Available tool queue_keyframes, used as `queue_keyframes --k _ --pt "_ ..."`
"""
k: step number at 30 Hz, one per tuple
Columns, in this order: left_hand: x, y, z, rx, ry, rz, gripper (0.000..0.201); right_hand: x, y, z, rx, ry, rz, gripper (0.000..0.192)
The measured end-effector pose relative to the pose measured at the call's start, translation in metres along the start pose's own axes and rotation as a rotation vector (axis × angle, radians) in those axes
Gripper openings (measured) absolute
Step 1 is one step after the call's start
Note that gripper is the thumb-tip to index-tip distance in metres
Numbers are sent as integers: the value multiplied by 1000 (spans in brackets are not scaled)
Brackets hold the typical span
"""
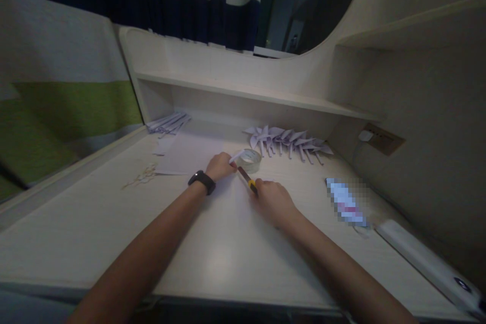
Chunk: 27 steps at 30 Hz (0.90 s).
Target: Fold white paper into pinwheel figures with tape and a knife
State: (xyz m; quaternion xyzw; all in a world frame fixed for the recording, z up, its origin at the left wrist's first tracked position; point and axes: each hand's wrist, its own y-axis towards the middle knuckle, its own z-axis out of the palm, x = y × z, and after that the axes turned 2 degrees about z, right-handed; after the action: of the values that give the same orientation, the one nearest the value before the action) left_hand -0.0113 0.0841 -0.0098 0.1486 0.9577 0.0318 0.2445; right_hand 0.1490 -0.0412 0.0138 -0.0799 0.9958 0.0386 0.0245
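Note:
My left hand (220,166), with a dark watch on the wrist, pinches a thin rolled paper stick (237,156) above the desk. In my right hand (274,199) is a yellow and black utility knife (248,180), its blade pointing up and left toward the fingers of my left hand. Just beyond both hands a roll of clear tape (249,160) lies on the desk. Whether the blade touches the paper stick, I cannot tell.
Several white paper pinwheels (286,140) lie in a row at the back right. At the back left are paper sheets (193,149), a bundle of paper sticks (169,124) and tangled string (142,176). A phone (345,202) and a long white device (425,260) lie on the right.

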Motion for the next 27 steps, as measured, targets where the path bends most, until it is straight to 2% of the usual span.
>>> queue_keyframes --k 4,8,13,15,17,19,21,25,27 --pt "-1 -1 -4 14 -13 9 24 -1 7 0 35 2 -18 23" --pt "-1 0 -7 1 36 26 25 -5 3 -1 9 -3 -51 21" --pt "3 1 -5 -33 85 68 19 -30 -15 -19 13 1 -49 18" --pt "3 1 -3 -42 89 55 19 -43 -15 -28 -33 67 -13 20" --pt "3 1 -1 -55 96 48 20 -52 -5 -29 -139 188 48 20" --pt "1 1 -1 -66 102 49 23 -55 14 -22 -262 340 114 27" --pt "0 0 0 -72 106 49 24 -51 38 -6 -308 504 192 36" --pt "0 1 -2 -63 108 52 20 -38 85 30 -265 762 266 37" --pt "3 2 -3 -53 104 59 18 -33 100 44 -226 848 244 38"
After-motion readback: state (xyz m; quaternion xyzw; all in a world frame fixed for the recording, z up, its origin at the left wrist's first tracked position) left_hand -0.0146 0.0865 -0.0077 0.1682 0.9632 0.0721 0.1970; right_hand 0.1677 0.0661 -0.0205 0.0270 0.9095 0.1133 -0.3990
